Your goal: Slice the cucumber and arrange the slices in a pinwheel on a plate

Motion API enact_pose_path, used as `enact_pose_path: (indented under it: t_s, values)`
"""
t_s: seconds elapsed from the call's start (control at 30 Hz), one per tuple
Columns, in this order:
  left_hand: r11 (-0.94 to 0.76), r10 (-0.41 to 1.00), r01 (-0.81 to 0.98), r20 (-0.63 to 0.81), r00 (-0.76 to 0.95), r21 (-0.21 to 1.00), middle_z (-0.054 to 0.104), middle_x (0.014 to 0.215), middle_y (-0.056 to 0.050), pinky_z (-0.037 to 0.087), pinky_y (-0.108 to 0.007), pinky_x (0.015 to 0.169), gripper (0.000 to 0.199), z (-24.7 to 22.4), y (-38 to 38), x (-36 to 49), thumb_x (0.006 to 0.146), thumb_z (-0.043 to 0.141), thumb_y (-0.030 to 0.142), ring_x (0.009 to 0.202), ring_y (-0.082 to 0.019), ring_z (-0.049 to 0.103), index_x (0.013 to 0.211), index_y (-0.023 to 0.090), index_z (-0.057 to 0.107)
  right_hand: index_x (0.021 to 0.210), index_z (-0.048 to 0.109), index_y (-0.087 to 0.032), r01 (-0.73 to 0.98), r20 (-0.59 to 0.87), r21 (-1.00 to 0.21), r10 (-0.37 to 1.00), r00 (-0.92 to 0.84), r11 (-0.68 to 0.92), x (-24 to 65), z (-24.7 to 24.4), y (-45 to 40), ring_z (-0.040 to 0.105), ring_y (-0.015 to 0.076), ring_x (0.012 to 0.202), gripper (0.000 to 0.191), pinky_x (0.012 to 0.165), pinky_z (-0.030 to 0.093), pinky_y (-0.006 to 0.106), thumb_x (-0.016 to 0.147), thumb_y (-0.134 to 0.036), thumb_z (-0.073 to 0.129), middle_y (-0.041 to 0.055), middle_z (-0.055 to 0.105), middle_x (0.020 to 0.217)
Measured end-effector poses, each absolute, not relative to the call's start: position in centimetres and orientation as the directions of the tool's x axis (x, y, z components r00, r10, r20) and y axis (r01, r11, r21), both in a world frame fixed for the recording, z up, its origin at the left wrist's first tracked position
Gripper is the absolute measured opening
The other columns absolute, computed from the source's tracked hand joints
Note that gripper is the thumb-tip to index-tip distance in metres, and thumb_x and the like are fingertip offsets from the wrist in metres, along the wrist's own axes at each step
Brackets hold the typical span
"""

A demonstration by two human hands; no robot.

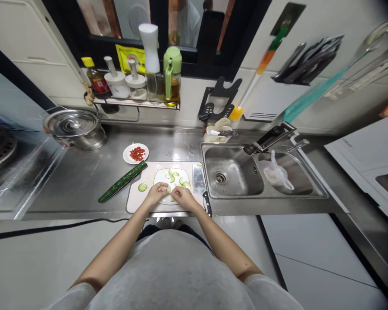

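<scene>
Over a white square plate, my left hand and my right hand meet with fingers pinched. Between their fingertips is a small pale green cucumber slice. Other thin cucumber slices lie in fan-like groups on the plate. The plate rests on a pale cutting board, where a few stacked slices sit left of it. A kitchen knife with a black handle lies along the board's right side. One long cucumber leans its upper end onto the board's corner.
A small white dish of red pieces stands behind the board. To the right is a double sink with a black faucet and a plastic bag. A lidded pot stands at left, below a seasoning rack.
</scene>
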State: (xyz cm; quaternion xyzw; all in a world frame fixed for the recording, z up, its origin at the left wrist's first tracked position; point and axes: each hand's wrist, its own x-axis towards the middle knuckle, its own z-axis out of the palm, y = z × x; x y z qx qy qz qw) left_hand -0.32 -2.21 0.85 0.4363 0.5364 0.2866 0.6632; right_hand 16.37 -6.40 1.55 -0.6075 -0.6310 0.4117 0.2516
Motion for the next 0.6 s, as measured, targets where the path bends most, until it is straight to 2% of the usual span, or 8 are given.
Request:
enact_pose_path:
  t_s: [0.3, 0.43, 0.6]
  values:
    - [0.471, 0.831, 0.155, -0.496, 0.251, 0.868, 0.055, 0.055, 0.008, 0.034, -0.021, 0.05, 0.044, -1.0, -1.9, -0.1, 0.052, 0.075, 0.025, 0.046, -0.007, 0.044, 0.092, 0.015, 0.06, 0.077, 0.064, -0.017, 0.613, -0.254, -0.778, 0.961, -0.112, -0.134, 16.4, 0.8, -6.4, 0.054, 0.0107, 0.062, 0.008, 0.057, 0.035, 0.019, 0.082, -0.017, 0.058, -0.0014, 0.063, 0.068]
    - [0.419, 0.845, 0.273, -0.482, 0.232, 0.866, 0.055, 0.055, 0.008, 0.034, -0.021, 0.052, 0.042, -1.5, -2.0, -0.1, 0.056, 0.074, 0.025, 0.047, -0.008, 0.046, 0.095, 0.016, 0.062, 0.079, 0.065, -0.017, 0.635, -0.281, -0.758, 0.953, -0.113, -0.148, 16.2, 0.9, -6.5, 0.055, 0.0117, 0.064, 0.008, 0.058, 0.034, 0.02, 0.084, -0.018, 0.058, -0.0005, 0.065, 0.071]
    - [0.263, 0.892, 0.477, -0.4, 0.212, 0.839, 0.06, 0.06, 0.006, 0.037, -0.022, 0.059, 0.034, -1.5, -2.0, -0.3, 0.062, 0.069, 0.02, 0.055, -0.011, 0.052, 0.096, 0.019, 0.065, 0.076, 0.063, -0.018, 0.727, -0.257, -0.681, 0.959, -0.121, -0.091, 15.9, 1.2, -6.4, 0.052, 0.0116, 0.06, 0.01, 0.058, 0.031, 0.022, 0.084, -0.015, 0.058, -0.0007, 0.062, 0.068]
